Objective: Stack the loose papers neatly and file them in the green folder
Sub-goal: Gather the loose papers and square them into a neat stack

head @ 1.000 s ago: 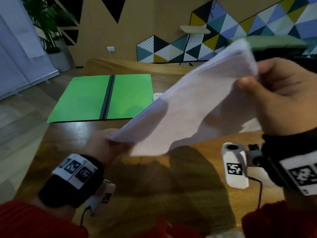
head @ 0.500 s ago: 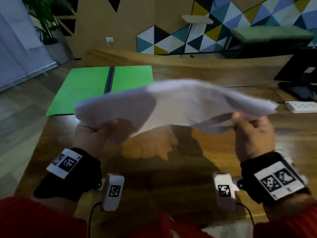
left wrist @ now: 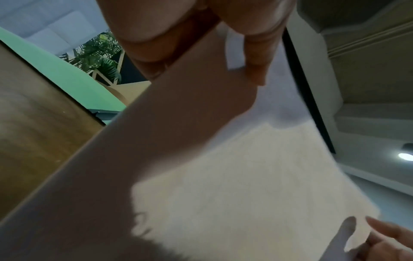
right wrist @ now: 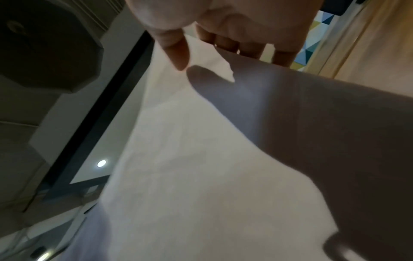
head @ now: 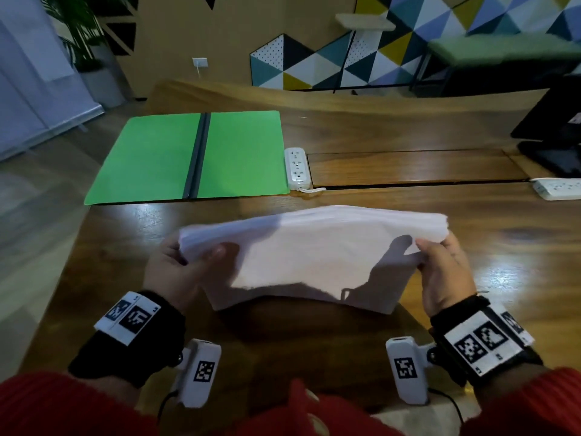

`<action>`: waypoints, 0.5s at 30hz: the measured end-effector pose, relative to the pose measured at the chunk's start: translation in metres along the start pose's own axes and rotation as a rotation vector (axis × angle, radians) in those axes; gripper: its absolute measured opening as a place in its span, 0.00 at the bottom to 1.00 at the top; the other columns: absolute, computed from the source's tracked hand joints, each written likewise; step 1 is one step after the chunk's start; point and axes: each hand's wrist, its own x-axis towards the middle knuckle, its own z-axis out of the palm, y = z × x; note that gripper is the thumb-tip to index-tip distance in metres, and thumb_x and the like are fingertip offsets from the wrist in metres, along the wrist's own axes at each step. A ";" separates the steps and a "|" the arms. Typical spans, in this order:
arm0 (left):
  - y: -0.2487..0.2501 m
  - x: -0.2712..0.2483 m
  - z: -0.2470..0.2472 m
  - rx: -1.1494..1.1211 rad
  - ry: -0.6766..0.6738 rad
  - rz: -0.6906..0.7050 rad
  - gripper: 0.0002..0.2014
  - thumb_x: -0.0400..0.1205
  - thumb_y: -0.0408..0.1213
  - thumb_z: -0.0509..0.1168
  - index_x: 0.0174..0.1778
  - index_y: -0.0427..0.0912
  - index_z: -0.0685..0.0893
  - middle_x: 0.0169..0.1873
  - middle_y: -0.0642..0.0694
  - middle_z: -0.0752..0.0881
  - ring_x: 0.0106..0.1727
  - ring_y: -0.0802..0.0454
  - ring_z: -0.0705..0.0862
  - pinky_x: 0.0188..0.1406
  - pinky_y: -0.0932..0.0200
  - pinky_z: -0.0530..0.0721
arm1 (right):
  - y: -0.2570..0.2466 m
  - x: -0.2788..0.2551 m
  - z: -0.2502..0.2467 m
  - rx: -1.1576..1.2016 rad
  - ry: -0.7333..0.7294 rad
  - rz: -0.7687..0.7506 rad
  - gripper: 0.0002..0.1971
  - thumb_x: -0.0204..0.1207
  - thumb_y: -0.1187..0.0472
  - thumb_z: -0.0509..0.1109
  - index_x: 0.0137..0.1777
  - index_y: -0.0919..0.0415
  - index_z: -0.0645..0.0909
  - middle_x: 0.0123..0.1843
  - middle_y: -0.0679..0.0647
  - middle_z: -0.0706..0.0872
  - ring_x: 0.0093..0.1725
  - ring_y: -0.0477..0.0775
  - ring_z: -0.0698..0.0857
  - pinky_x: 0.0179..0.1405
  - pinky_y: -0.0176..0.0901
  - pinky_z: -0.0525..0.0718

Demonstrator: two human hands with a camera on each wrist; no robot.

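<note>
A stack of white papers (head: 314,256) is held level over the near part of the wooden table, long side toward me. My left hand (head: 185,265) grips its left end, thumb on top. My right hand (head: 440,265) grips its right end. The left wrist view has the papers (left wrist: 223,167) under the left hand (left wrist: 201,35). From the right wrist, the papers (right wrist: 201,150) run out below the right hand (right wrist: 223,31), thumb against the sheet. The green folder (head: 195,155) lies open and flat at the far left, dark spine down its middle.
A white power strip (head: 297,168) lies just right of the folder, beside a closed hatch (head: 415,166) in the table (head: 518,247). A second power strip (head: 559,188) and a black monitor base (head: 553,152) sit at the far right.
The papers came down from a raised, tilted hold to a level one in front of me. My right hand dropped to the height of the left; both still grip the ends.
</note>
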 end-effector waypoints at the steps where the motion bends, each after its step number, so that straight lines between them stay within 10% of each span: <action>1: 0.003 0.000 0.004 -0.021 0.005 0.030 0.04 0.72 0.36 0.72 0.34 0.49 0.84 0.23 0.60 0.90 0.28 0.69 0.86 0.26 0.74 0.82 | 0.000 -0.001 0.002 0.004 0.010 -0.001 0.13 0.79 0.70 0.58 0.43 0.51 0.78 0.33 0.40 0.89 0.39 0.38 0.85 0.44 0.35 0.79; 4: 0.002 0.004 0.006 -0.140 0.038 0.101 0.30 0.59 0.69 0.70 0.43 0.46 0.87 0.43 0.34 0.86 0.47 0.39 0.84 0.51 0.44 0.79 | -0.001 -0.003 0.007 0.023 0.028 -0.050 0.06 0.75 0.51 0.66 0.41 0.52 0.78 0.32 0.39 0.88 0.37 0.36 0.85 0.43 0.33 0.81; 8: 0.003 0.010 0.014 -0.160 0.155 0.060 0.29 0.55 0.77 0.63 0.34 0.59 0.90 0.46 0.38 0.81 0.48 0.41 0.79 0.51 0.43 0.75 | -0.009 0.005 0.018 0.019 0.139 -0.072 0.08 0.72 0.51 0.66 0.35 0.52 0.75 0.26 0.42 0.82 0.27 0.34 0.80 0.32 0.24 0.79; 12: 0.009 0.014 0.018 -0.138 0.231 -0.049 0.15 0.59 0.62 0.69 0.27 0.56 0.90 0.41 0.41 0.85 0.51 0.39 0.82 0.60 0.40 0.78 | -0.014 0.011 0.027 -0.018 0.199 -0.102 0.15 0.74 0.57 0.69 0.28 0.51 0.70 0.30 0.49 0.74 0.33 0.44 0.73 0.44 0.37 0.73; 15: 0.010 0.019 0.018 -0.136 0.252 -0.087 0.11 0.68 0.48 0.69 0.25 0.46 0.86 0.29 0.43 0.81 0.41 0.44 0.79 0.41 0.50 0.76 | -0.016 0.015 0.030 -0.052 0.245 -0.121 0.17 0.73 0.62 0.70 0.26 0.51 0.69 0.22 0.44 0.78 0.31 0.43 0.75 0.45 0.39 0.72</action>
